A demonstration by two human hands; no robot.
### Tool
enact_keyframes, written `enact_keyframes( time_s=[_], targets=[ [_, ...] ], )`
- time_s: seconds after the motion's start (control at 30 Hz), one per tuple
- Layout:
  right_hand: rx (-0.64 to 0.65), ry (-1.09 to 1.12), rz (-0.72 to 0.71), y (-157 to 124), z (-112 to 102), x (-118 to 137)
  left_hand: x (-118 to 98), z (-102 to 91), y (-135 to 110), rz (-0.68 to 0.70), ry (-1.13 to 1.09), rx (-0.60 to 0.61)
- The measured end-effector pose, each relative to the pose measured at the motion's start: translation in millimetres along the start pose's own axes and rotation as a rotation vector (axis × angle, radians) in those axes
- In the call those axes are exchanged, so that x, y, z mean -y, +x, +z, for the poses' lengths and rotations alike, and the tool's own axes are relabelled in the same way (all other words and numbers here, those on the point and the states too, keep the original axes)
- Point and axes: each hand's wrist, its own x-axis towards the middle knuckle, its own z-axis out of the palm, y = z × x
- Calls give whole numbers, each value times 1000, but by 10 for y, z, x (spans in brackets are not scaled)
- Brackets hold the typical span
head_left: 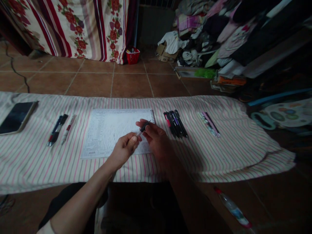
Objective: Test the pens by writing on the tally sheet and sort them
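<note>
Above a spiral notebook (117, 125) with writing on its page, both hands meet at a pen (144, 126) with a pale barrel and a dark front part. My left hand (125, 147) pinches the barrel's lower end between thumb and fingers. The fingers of my right hand (157, 138) close round the dark part, whose thin tip points up and to the right. To the right of the notebook lies a row of several dark pens (175, 123), one with red on it. Left of it are dark pens (57, 130) and a white and red pen (68, 130).
A striped cloth (219, 156) covers the low table. At the left lies a phone (17, 117); several slim pastel pens (209, 124) lie at the right. A plastic bottle (232, 208) is on the floor, with a red basket (133, 56) and piled clothes (192, 35) beyond the table.
</note>
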Motion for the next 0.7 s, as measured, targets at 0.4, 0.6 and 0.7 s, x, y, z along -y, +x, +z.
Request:
enact_keyframes(
  time_s=[0.4, 0.6, 0.7],
  targets=[
    [-209, -76, -112, -3, 171, -101, 66, -17, -48, 278, 524, -353],
    [-144, 14, -64, -6, 109, -101, 23, -14, -43, 181, 354, -237],
    [28, 61, -2, -6, 29, -45, -32, -13, -33, -13, -7, -23]
  ],
)
